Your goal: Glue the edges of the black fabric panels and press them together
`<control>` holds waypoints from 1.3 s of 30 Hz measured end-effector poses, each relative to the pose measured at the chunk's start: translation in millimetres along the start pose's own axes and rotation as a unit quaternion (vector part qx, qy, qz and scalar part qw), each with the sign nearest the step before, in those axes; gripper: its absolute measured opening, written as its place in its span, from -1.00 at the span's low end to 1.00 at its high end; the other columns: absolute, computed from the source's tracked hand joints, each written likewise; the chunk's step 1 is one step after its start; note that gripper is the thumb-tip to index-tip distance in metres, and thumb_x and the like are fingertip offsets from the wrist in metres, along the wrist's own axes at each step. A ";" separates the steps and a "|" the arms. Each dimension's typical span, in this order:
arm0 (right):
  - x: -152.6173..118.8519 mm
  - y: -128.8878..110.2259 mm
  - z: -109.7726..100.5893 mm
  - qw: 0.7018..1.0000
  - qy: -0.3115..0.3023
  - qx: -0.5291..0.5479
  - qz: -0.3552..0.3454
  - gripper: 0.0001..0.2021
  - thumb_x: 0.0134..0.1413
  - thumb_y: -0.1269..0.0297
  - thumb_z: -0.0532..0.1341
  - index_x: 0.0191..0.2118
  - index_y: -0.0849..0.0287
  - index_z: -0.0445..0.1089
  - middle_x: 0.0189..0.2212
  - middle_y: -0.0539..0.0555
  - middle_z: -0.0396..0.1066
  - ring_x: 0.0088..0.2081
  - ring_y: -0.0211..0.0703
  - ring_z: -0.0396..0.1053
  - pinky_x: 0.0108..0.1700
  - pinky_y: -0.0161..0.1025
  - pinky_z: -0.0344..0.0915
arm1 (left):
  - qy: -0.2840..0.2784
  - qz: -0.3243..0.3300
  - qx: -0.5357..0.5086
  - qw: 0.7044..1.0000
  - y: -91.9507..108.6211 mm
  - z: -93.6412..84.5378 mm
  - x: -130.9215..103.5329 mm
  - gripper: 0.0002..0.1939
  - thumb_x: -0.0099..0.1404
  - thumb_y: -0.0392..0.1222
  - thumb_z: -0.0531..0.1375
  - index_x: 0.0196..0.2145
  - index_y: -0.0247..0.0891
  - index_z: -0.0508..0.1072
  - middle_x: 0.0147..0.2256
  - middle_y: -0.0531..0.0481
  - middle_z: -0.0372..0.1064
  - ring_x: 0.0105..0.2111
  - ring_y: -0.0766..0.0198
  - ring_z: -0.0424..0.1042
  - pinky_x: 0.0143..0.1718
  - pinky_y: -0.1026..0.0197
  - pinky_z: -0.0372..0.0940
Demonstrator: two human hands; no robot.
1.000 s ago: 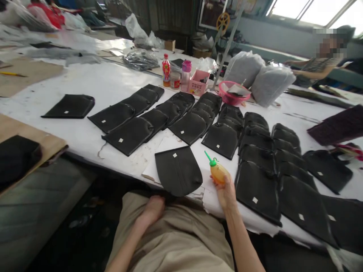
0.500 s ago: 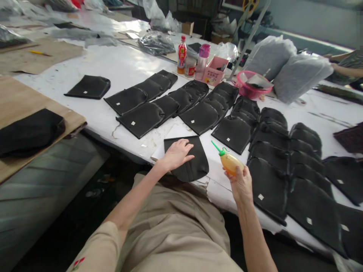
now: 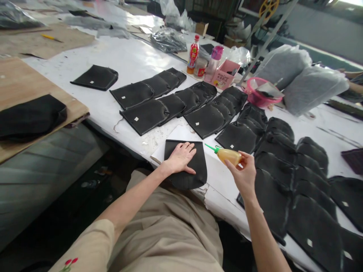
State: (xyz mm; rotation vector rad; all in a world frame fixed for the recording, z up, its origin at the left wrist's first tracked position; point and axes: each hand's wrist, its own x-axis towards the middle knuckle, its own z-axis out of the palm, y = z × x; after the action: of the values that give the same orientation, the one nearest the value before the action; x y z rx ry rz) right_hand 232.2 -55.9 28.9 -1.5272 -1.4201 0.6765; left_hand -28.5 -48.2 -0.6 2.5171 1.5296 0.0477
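Flat on a black leather-like piece (image 3: pixel 195 177) at the table's near edge lies my left hand (image 3: pixel 181 159), its fingers spread and thumb apart. The piece has a straight far edge and a rounded near end. My right hand (image 3: pixel 244 170) grips a squeeze bottle (image 3: pixel 229 156) of amber liquid with a green nozzle. The bottle is tilted nearly level, its tip pointing left, close to the piece's far right corner. Whether the tip touches the piece I cannot tell. A white sheet (image 3: pixel 181 133) shows beneath the piece's far edge.
Overlapping rows of similar black pieces (image 3: pixel 210 116) with small white stickers cover the table beyond and to the right. Behind them stand a red-labelled drink bottle (image 3: pixel 193 56), a pink box (image 3: pixel 225 75) and a pink basket (image 3: pixel 262 99). A wooden board (image 3: pixel 31 81) lies left.
My right hand has turned the squeeze bottle flatter and brought its nozzle left, nearer the black piece. My left hand has flattened onto the piece. The whole view has shifted slightly.
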 end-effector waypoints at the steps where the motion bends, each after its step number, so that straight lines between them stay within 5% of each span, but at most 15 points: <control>1: 1.7 -0.2 1.6 1.000 -0.010 -0.022 -0.016 -0.31 -0.22 -0.07 0.51 0.02 0.12 0.33 -0.16 0.08 0.44 -0.20 -0.04 0.47 -0.23 -0.09 0.50 | -0.002 0.001 0.000 1.000 0.2 -0.6 -1.0 0.03 0.03 0.40 0.37 0.27 -0.34 0.31 0.36 -0.37 0.12 0.34 -0.19 0.10 0.28 -0.10 0.05; 15: 18.6 0.4 18.3 0.972 -0.038 -0.161 -0.166 -0.43 0.01 -0.08 0.39 0.06 0.13 0.35 -0.03 0.17 0.42 -0.05 0.08 0.44 -0.04 0.03 0.45 | 0.001 -0.002 -0.008 1.000 0.2 -2.8 3.6 0.05 -0.02 0.44 0.37 0.24 -0.32 0.33 0.35 -0.37 0.13 0.29 -0.20 0.15 0.22 -0.13 0.11; 39: 27.1 -4.8 20.5 0.970 -0.046 -0.175 -0.160 -0.50 0.03 -0.09 0.36 -0.01 0.12 0.36 -0.14 0.12 0.45 -0.16 0.01 0.44 -0.07 -0.05 0.42 | 0.006 -0.005 -0.020 1.000 -1.3 -0.3 2.3 0.02 0.03 0.44 0.34 0.26 -0.28 0.31 0.37 -0.33 0.10 0.30 -0.20 0.11 0.23 -0.11 0.06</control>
State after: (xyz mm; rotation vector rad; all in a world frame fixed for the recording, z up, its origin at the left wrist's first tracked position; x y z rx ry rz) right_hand 217.2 -25.0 29.3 -1.4905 -1.8817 0.3126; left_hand -28.6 -45.6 -0.7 2.4827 1.5294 0.0931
